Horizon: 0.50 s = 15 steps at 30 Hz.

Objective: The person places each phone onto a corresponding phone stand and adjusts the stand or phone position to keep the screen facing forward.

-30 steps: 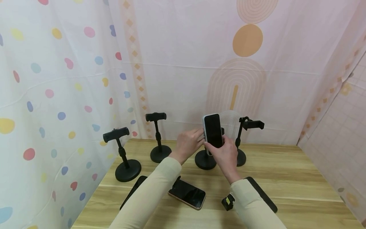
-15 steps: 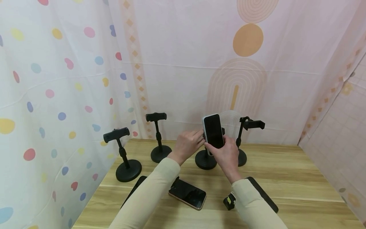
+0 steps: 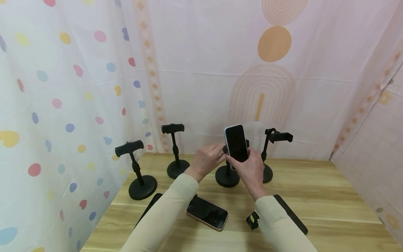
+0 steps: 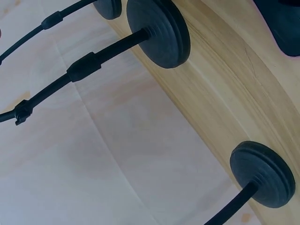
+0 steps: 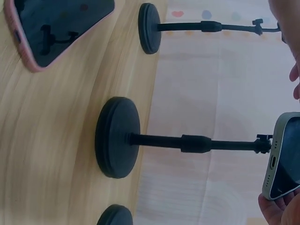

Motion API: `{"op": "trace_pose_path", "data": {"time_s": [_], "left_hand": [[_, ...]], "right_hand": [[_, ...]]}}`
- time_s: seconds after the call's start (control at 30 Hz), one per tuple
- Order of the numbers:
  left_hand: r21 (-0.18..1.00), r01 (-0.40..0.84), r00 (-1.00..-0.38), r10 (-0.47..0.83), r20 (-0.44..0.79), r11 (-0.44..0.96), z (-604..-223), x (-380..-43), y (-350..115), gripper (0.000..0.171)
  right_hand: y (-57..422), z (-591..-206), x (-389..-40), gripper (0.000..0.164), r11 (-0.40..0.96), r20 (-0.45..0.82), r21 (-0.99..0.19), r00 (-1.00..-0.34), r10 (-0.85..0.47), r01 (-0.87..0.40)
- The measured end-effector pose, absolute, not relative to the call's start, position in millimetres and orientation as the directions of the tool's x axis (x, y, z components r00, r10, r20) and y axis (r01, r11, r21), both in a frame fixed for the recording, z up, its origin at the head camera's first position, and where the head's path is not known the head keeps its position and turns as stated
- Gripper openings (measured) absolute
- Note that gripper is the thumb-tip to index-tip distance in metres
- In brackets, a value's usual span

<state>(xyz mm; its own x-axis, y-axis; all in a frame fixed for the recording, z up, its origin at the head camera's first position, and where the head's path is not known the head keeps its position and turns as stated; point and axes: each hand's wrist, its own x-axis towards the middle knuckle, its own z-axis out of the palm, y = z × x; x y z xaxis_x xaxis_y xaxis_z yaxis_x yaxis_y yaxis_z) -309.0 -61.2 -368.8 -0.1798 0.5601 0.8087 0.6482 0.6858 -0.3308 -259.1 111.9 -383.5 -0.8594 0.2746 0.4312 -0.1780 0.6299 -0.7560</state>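
Note:
In the head view my right hand holds a phone with a pale case, thumb across its lower front. The phone is upright, tilted a little, its dark screen facing me. Right behind it is the black clamp of a phone stand, mostly hidden by the phone. My left hand grips the clamp's left end with curled fingers. In the right wrist view the phone's bottom edge shows close to the top of the stand's pole. The left wrist view shows stands and table, with hardly any of the hand.
Two stands with bare clamps are on the left, another stand on the right. A phone lies flat in front, with dark phones partly under my sleeves. A curtain hangs behind the wooden table.
The view has shifted slightly. A bit more of the clamp shows at the phone's left and right edges. Both hands stay almost where they were.

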Motion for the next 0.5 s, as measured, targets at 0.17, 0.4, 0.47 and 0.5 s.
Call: {"op": "trace_pose_path", "data": {"time_s": [0.17, 0.4, 0.47, 0.5], "left_hand": [[-0.330, 0.642, -0.185, 0.558, 0.809, 0.692, -369.3, -310.2, -64.1, 0.032], [-0.282, 0.672, -0.217, 0.546, 0.809, 0.685, -372.8, -311.0, -66.2, 0.034], [-0.226, 0.696, -0.255, 0.529, 0.809, 0.681, -373.3, -310.3, -66.1, 0.033], [-0.183, 0.710, -0.285, 0.514, 0.809, 0.680, -372.9, -309.4, -65.7, 0.032]], "right_hand": [[108.2, -381.3, -260.6, 0.069, 0.640, 0.438, -0.746, -0.860, 0.263, -0.183], [106.2, -381.7, -261.2, 0.078, 0.651, 0.437, -0.741, -0.855, 0.280, -0.166], [105.9, -382.1, -261.4, 0.079, 0.649, 0.434, -0.743, -0.855, 0.283, -0.162], [105.6, -382.3, -261.4, 0.079, 0.650, 0.433, -0.743, -0.856, 0.283, -0.161]]}}
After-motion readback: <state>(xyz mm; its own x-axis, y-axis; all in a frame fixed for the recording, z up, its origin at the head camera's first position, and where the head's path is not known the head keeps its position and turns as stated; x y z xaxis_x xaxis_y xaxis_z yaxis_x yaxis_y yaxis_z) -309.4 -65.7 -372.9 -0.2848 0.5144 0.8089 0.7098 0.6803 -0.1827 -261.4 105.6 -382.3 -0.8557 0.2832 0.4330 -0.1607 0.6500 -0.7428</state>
